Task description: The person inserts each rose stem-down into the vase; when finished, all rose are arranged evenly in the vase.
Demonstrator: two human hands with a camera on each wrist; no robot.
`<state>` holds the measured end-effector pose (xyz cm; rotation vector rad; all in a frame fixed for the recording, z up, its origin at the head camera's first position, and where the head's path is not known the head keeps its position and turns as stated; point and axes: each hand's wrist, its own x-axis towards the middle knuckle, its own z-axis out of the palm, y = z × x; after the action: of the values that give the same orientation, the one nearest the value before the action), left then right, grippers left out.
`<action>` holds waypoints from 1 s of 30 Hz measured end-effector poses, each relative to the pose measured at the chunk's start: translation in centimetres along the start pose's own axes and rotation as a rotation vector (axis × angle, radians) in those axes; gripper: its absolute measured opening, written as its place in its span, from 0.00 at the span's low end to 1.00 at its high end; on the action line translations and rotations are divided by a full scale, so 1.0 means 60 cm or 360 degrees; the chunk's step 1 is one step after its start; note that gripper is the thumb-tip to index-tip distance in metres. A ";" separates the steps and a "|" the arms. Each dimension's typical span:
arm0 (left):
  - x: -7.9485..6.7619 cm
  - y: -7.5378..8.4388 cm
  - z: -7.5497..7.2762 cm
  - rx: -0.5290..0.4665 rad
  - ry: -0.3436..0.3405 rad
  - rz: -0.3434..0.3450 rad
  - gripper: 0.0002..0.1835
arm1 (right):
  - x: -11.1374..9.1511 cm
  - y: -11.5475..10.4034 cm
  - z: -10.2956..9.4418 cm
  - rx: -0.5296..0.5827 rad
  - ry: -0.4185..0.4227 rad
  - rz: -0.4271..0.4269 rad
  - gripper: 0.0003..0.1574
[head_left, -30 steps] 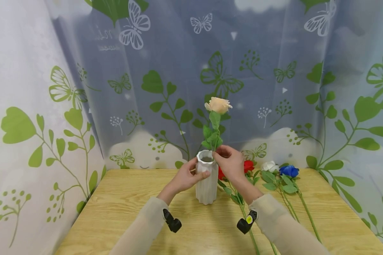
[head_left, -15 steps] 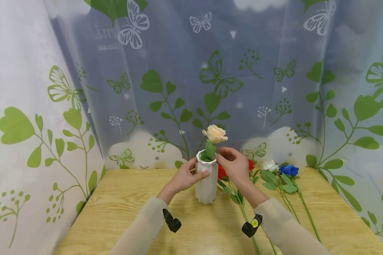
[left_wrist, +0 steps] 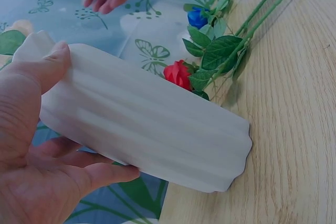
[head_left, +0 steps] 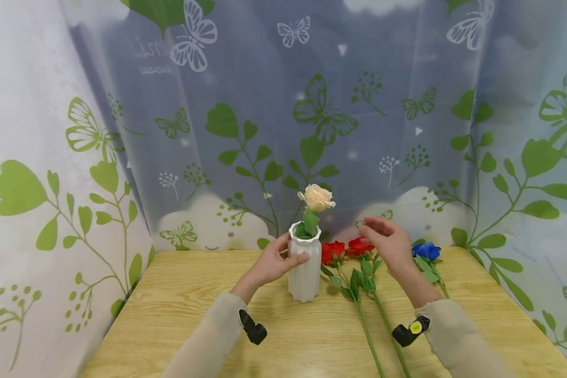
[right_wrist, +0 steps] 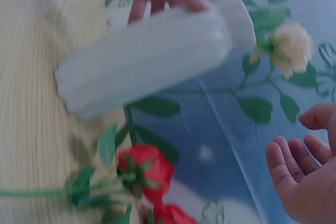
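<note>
A white ribbed vase (head_left: 306,273) stands upright on the wooden table, and a cream rose (head_left: 317,198) rises from its mouth with green leaves at the rim. My left hand (head_left: 270,263) grips the vase from the left side; in the left wrist view the thumb (left_wrist: 55,66) lies along its near face with the fingers on the other side. My right hand (head_left: 391,248) is in the air to the right of the vase, holding nothing. Its fingers (right_wrist: 281,166) are loosely bent, apart from the rose in the right wrist view.
Two red roses (head_left: 333,253) lie on the table (head_left: 189,315) right of the vase, stems toward me. Farther right lies a blue rose (head_left: 427,251), its stem partly behind my right arm. A patterned curtain (head_left: 245,79) hangs behind the table and at both sides.
The cream rose has gone down into the vase, leaving its bloom above the rim. My right hand has let go of it and moved right, now covering the white rose. The left hand stays put.
</note>
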<state>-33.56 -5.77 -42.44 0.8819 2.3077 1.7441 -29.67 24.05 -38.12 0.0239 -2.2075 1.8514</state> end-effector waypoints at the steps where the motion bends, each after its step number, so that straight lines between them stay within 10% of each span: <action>1: 0.000 0.000 0.000 0.0004 0.0001 -0.0001 0.38 | 0.000 0.005 -0.011 0.0015 -0.0011 0.0009 0.31; 14: 0.000 -0.003 0.000 0.0024 0.0001 -0.0028 0.40 | -0.013 0.066 -0.134 0.0399 0.0026 0.0054 0.15; 30: 0.000 -0.001 0.000 0.0027 0.0002 -0.0027 0.39 | -0.038 0.143 -0.274 0.0526 -0.0058 0.0218 0.22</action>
<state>-33.57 -5.78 -42.47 0.8622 2.3274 1.7211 -25.93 41.27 -44.36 -0.0325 -1.9437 2.2894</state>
